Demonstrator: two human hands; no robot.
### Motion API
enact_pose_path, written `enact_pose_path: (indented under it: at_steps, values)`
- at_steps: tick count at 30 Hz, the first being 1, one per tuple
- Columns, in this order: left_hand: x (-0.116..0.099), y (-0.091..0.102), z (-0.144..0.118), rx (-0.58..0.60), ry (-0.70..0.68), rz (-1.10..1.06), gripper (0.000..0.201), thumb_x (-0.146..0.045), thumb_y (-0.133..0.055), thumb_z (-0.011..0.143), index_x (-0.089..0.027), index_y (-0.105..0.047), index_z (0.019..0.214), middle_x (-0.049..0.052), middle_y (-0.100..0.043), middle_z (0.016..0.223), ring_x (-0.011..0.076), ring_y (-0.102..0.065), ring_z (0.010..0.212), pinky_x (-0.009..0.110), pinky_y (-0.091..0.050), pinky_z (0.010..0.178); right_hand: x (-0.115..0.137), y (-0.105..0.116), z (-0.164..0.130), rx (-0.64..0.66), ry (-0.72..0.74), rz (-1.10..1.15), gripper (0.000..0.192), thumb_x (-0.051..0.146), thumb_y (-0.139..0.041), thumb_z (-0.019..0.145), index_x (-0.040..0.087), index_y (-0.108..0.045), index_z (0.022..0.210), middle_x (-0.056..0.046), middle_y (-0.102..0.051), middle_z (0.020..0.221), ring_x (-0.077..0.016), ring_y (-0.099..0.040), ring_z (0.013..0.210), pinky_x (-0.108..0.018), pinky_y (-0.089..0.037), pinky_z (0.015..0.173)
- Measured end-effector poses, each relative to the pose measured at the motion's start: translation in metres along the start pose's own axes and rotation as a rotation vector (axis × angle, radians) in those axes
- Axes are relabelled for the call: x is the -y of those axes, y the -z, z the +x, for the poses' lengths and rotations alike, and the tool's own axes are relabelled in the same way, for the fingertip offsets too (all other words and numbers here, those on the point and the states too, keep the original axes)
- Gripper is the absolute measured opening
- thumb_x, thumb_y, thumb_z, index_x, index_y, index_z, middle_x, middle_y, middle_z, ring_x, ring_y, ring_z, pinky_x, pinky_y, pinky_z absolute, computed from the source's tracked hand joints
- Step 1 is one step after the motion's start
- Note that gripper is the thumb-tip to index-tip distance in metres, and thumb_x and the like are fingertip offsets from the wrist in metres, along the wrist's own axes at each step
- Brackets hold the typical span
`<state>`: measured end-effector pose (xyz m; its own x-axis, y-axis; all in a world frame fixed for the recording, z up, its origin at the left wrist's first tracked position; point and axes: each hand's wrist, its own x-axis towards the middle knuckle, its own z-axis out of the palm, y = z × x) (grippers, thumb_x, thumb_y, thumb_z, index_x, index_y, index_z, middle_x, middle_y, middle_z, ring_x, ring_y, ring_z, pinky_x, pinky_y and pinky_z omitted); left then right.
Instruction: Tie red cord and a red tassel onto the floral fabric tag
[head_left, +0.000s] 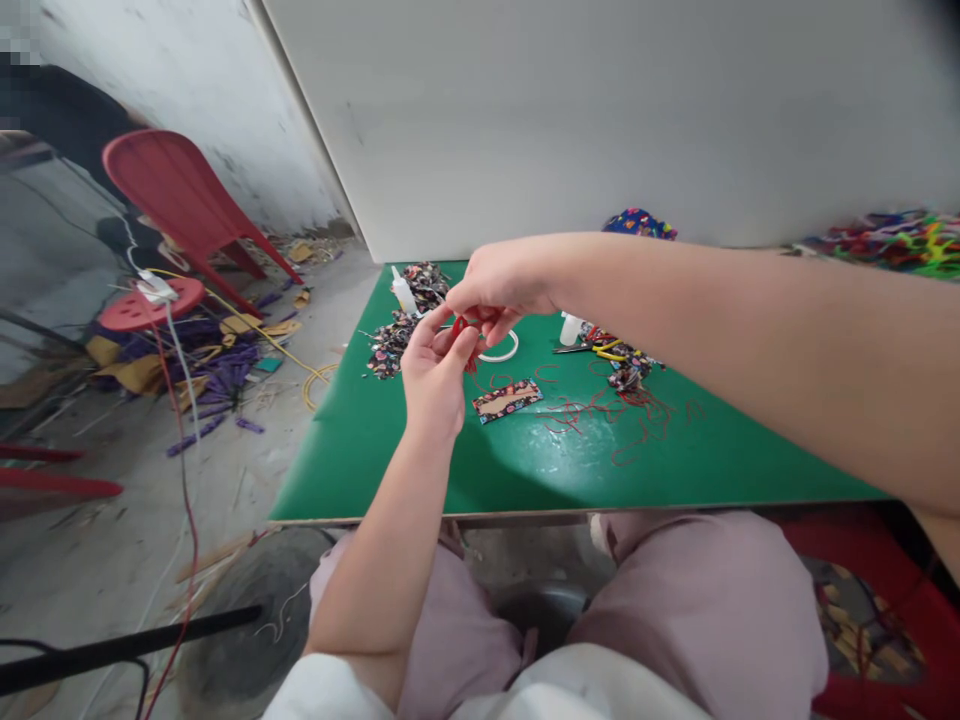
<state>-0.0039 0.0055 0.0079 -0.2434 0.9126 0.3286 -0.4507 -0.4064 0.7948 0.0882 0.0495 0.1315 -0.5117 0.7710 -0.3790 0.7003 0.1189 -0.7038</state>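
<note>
My left hand [433, 370] and my right hand [499, 285] meet above the green table [420, 465], both pinching a small piece of red cord [466, 325] between the fingertips. Just below the hands lies a patterned fabric strip [507, 399] and a white ring [501, 350]. Loose red cords [615, 415] are scattered on the table to the right of the strip.
Piles of patterned fabric scraps [401, 330] and a white glue bottle [403, 290] sit at the table's back left. Yellow-handled pliers [604, 350] and another bottle [570, 327] lie right of centre. Colourful pipe cleaners [896, 240] far right. A red chair [180, 205] and clutter on the floor left.
</note>
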Motion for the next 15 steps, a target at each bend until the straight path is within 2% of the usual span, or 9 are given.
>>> enact_pose_path:
  at_steps: [7,15]
  values:
    - [0.0014,0.0028,0.0004,-0.119,-0.048,0.074,0.013,-0.022,-0.075,0.065,-0.021,-0.070,0.077,-0.003,-0.069,0.070,0.0056,-0.061,0.055,0.016,-0.049,0.054,0.0053,-0.0032,-0.0081,-0.014,-0.025,-0.029,0.025,0.010,-0.044,0.081,0.012,-0.047,0.056,0.003,-0.049,0.050,-0.0092,-0.065,0.061,-0.014,-0.051,0.060]
    - [0.0012,0.0022,-0.0013,-0.132,-0.093,0.162,0.012,-0.024,-0.075,0.064,-0.020,-0.071,0.073,-0.002,-0.069,0.066,0.0072,-0.062,0.054,0.019,-0.050,0.055,0.0061,-0.0009,-0.0094,-0.001,-0.033,-0.083,0.023,0.007,-0.045,0.077,0.012,-0.047,0.054,0.002,-0.051,0.051,-0.0114,-0.066,0.063,-0.018,-0.054,0.062]
